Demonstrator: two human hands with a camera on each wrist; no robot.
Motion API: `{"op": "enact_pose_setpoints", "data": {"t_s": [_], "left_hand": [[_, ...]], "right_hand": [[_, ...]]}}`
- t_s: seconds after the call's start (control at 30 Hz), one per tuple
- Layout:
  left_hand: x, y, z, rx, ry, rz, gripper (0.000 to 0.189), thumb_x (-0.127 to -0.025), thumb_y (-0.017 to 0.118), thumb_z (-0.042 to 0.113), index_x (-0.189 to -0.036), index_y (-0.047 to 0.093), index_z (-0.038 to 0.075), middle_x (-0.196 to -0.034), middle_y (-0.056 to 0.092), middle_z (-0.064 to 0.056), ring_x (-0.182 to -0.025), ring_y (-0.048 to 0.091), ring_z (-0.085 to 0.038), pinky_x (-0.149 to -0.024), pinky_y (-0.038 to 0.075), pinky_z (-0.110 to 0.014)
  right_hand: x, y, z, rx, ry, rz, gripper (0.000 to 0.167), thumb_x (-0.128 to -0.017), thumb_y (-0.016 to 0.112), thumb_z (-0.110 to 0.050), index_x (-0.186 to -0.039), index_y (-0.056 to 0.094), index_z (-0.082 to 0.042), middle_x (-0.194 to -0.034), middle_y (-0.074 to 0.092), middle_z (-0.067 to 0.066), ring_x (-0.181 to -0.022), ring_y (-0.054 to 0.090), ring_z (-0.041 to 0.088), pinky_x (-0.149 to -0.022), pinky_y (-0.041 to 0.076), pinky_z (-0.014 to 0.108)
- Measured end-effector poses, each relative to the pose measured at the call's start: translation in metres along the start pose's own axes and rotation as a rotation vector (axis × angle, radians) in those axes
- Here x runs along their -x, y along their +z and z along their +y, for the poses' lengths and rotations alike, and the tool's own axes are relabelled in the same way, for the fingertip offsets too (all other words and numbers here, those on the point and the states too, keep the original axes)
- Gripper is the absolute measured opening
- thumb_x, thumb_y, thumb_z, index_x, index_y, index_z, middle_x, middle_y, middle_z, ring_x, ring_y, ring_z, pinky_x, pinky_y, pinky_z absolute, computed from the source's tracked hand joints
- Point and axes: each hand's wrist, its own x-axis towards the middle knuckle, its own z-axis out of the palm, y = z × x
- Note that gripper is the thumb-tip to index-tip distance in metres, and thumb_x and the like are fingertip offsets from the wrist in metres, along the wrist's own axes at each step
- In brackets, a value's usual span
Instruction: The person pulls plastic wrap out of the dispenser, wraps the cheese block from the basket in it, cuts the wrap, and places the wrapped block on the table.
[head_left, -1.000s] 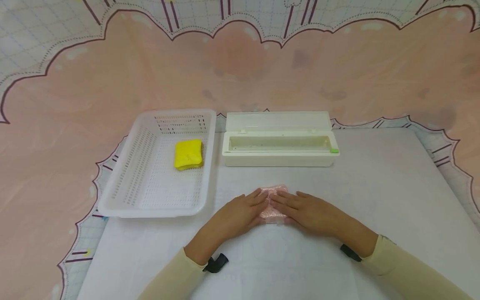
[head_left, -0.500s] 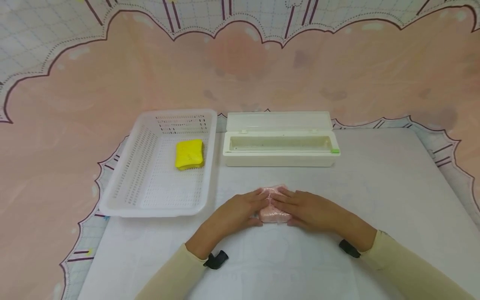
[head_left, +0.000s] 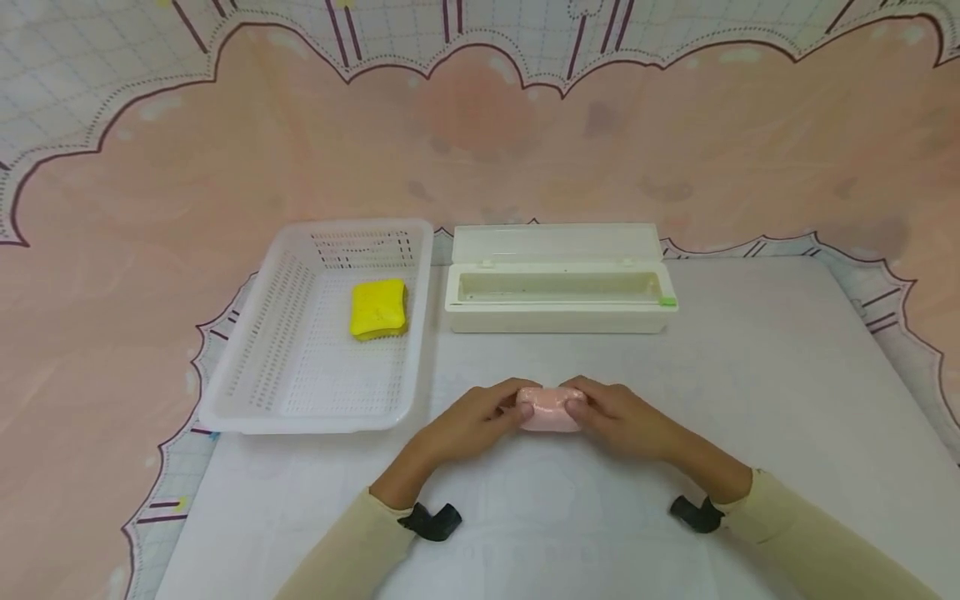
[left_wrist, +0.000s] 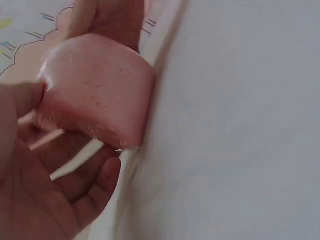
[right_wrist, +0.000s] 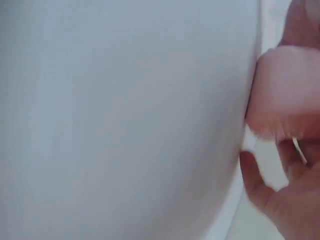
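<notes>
A pink, soft-looking block [head_left: 551,415] with rounded edges is wrapped in shiny clear film. My left hand [head_left: 476,421] grips its left end, thumb toward me and fingers behind. At its right end my right hand [head_left: 622,421] holds it the same way. In the left wrist view the pink block [left_wrist: 100,90] shows a smooth broad face with small dark specks, and the film is bunched along its lower edge. The right wrist view catches only part of the block [right_wrist: 285,90], blurred, beside my right hand's fingers [right_wrist: 255,182].
On the left stands a white perforated basket [head_left: 300,421] with a yellow block [head_left: 378,309] in it. A long white box [head_left: 555,322] with its lid raised sits behind my hands. A green tab [head_left: 668,302] marks its right front edge. White cloth [head_left: 787,375] covers the table.
My hands lay flat over the pink block, pressing it. Now their thumbs have come round its near side, and the block is tipped up off the table with its broad side toward me.
</notes>
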Motion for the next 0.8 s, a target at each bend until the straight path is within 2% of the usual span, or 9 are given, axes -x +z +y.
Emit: {"op": "enact_pose_setpoints", "data": {"t_s": [0.07,0.13,0.2,0.3,0.4,0.53,0.63,0.73,0.8], "left_hand": [[-0.004,0.002,0.001,0.109,-0.072,0.022,0.034,-0.107,0.049,0.043,-0.137,0.058,0.029,-0.107,0.070,0.006,-0.098,0.063,-0.011,-0.091,0.052,-0.032],[-0.007,0.004,0.002,0.215,-0.155,0.047,0.035,-0.108,0.047,0.045,-0.134,0.060,0.025,-0.103,0.069,0.003,-0.094,0.063,-0.013,-0.087,0.053,-0.031],[-0.010,0.007,0.004,0.321,-0.228,0.071,0.038,-0.108,0.046,0.044,-0.132,0.061,0.020,-0.101,0.069,-0.001,-0.091,0.066,-0.014,-0.084,0.056,-0.031],[-0.012,0.011,0.006,0.480,-0.300,0.089,0.044,-0.109,0.042,0.044,-0.135,0.058,0.012,-0.105,0.068,-0.008,-0.089,0.067,-0.018,-0.080,0.059,-0.033],[-0.011,0.014,0.007,0.622,-0.323,0.075,0.044,-0.109,0.045,0.040,-0.142,0.050,0.011,-0.112,0.067,-0.013,-0.090,0.067,-0.019,-0.079,0.060,-0.033],[-0.011,0.017,0.007,0.763,-0.305,0.043,0.049,-0.105,0.058,0.027,-0.150,0.042,0.016,-0.127,0.065,-0.015,-0.091,0.070,-0.018,-0.080,0.061,-0.033],[-0.012,0.020,0.007,0.804,-0.295,0.050,0.051,-0.103,0.063,0.023,-0.149,0.042,0.015,-0.127,0.066,-0.015,-0.089,0.071,-0.018,-0.078,0.061,-0.033],[-0.013,0.022,0.008,0.806,-0.303,0.088,0.048,-0.103,0.062,0.026,-0.146,0.044,0.013,-0.119,0.068,-0.014,-0.085,0.071,-0.017,-0.074,0.061,-0.032],[-0.013,0.023,0.009,0.808,-0.311,0.113,0.048,-0.103,0.063,0.028,-0.145,0.044,0.013,-0.115,0.070,-0.012,-0.083,0.071,-0.016,-0.072,0.061,-0.031]], "right_hand": [[-0.001,0.000,-0.003,-0.122,0.092,0.013,0.032,-0.109,0.042,-0.045,-0.132,0.056,-0.027,-0.116,0.066,-0.003,-0.105,0.059,0.019,-0.092,0.050,0.039],[-0.002,0.000,-0.005,-0.248,0.170,-0.001,0.038,-0.109,0.039,-0.049,-0.137,0.050,-0.026,-0.124,0.065,0.002,-0.111,0.060,0.020,-0.097,0.050,0.041],[-0.002,0.000,-0.006,-0.391,0.224,-0.041,0.042,-0.108,0.043,-0.047,-0.142,0.041,-0.023,-0.134,0.062,0.008,-0.115,0.061,0.023,-0.099,0.051,0.042],[-0.002,0.000,-0.008,-0.602,0.274,-0.099,0.052,-0.106,0.054,-0.040,-0.147,0.030,-0.020,-0.137,0.061,0.016,-0.109,0.066,0.026,-0.094,0.056,0.040],[-0.001,0.002,-0.009,-0.756,0.284,-0.103,0.058,-0.103,0.061,-0.031,-0.148,0.026,-0.016,-0.133,0.062,0.017,-0.103,0.068,0.026,-0.087,0.059,0.037],[0.000,0.006,-0.010,-0.847,0.312,-0.064,0.059,-0.104,0.060,-0.029,-0.150,0.026,-0.013,-0.130,0.062,0.014,-0.102,0.068,0.022,-0.086,0.060,0.034],[0.002,0.009,-0.012,-0.870,0.366,-0.022,0.062,-0.104,0.059,-0.033,-0.152,0.025,-0.015,-0.130,0.060,0.015,-0.103,0.067,0.023,-0.087,0.060,0.035],[0.004,0.010,-0.013,-0.905,0.395,0.032,0.067,-0.103,0.062,-0.030,-0.156,0.022,-0.019,-0.139,0.052,0.019,-0.105,0.067,0.025,-0.088,0.061,0.041],[0.005,0.010,-0.013,-0.929,0.387,0.053,0.070,-0.102,0.062,-0.026,-0.157,0.019,-0.020,-0.147,0.047,0.022,-0.108,0.067,0.027,-0.090,0.060,0.046]]}}
